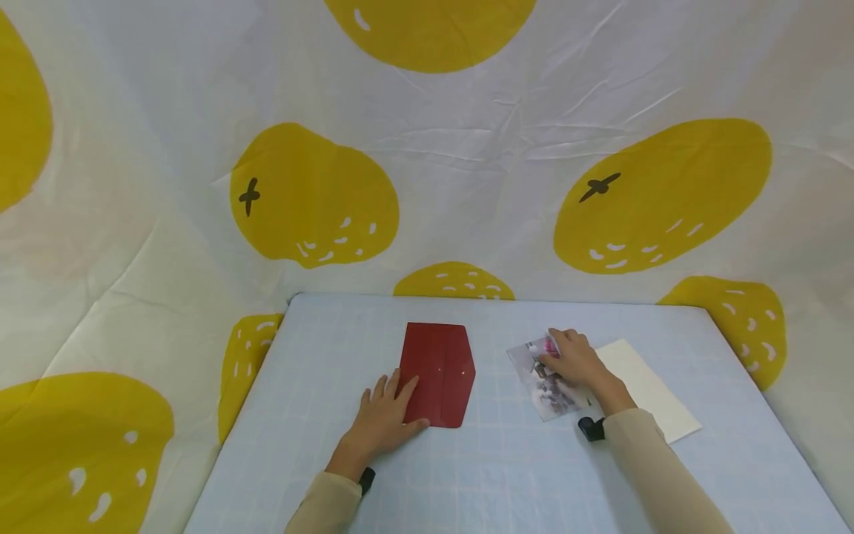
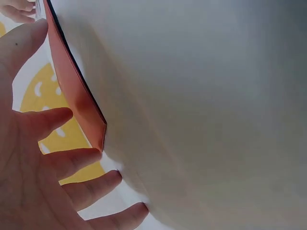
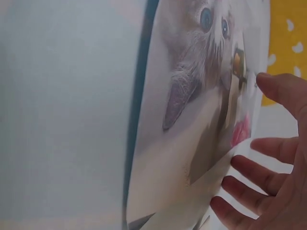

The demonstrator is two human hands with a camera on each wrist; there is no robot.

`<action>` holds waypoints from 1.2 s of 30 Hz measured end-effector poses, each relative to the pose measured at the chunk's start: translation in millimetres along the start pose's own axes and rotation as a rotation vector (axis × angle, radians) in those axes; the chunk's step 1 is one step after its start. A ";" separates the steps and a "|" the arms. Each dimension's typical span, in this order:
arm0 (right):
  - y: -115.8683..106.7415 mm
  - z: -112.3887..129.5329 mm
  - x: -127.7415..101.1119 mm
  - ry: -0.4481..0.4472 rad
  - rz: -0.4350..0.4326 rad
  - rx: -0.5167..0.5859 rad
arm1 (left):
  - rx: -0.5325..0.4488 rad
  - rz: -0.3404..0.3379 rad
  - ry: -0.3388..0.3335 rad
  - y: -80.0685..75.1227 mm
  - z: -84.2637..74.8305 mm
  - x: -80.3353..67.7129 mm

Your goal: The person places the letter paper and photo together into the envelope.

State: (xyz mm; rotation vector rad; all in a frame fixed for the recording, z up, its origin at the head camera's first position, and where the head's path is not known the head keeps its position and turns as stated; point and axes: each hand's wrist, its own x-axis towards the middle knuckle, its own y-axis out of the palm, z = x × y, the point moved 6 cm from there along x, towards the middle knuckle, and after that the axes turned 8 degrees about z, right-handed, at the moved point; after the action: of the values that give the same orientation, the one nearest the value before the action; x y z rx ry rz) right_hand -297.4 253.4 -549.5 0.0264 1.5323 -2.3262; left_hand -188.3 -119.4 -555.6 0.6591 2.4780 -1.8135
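Head view: at lower centre the left hand (image 1: 383, 423) is laid flat, fingers spread, on the red envelope's (image 1: 439, 373) near left edge. Right of centre, the right hand (image 1: 574, 360) is rested with relaxed fingers on the cat photo (image 1: 543, 382), its grip pinching nothing. A white sheet (image 1: 650, 389) lies beyond on the tabletop (image 1: 507, 467). The envelope is best kept pinned while the photo is lifted by one edge.

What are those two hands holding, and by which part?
Nothing is gripped. The left hand lies flat on the red envelope's lower left edge; the right hand presses straight fingers on the cat photo's upper part.
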 end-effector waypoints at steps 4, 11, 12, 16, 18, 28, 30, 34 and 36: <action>-0.2 1.3 0.4 0.009 -0.003 -0.012 | 0.024 0.010 -0.001 0.1 -1.1 -0.5; -1.0 4.1 0.2 0.035 -0.002 -0.025 | 0.044 0.014 -0.006 -1.5 -2.5 -1.1; -1.4 4.5 0.3 0.037 -0.005 -0.023 | 0.046 0.014 -0.005 -1.5 -2.7 -1.0; -3.2 5.1 0.3 0.036 -0.025 -0.006 | 0.049 0.010 -0.004 -0.9 -2.8 -0.6; -3.9 4.5 0.2 0.030 -0.044 0.002 | 0.055 0.010 -0.005 -0.6 -3.0 -0.6; -12.0 2.8 -0.3 0.005 -0.144 0.047 | 0.064 0.004 -0.012 -1.0 -4.2 -1.1; -13.1 2.7 0.3 -0.002 -0.152 0.069 | 0.064 0.006 -0.013 -1.0 -4.1 -1.1; -15.1 1.1 0.3 -0.016 -0.165 0.145 | 0.063 0.011 -0.013 -0.4 -3.9 -0.6; -16.3 -0.2 -1.2 -0.017 -0.168 0.196 | 0.060 0.013 -0.013 -0.3 -3.9 -0.2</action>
State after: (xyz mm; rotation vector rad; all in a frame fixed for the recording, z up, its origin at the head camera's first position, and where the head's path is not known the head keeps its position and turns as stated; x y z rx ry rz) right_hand -301.3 259.6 -534.9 -0.0757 1.3396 -2.5940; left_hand -187.3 -116.0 -554.0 0.6623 2.4143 -1.8883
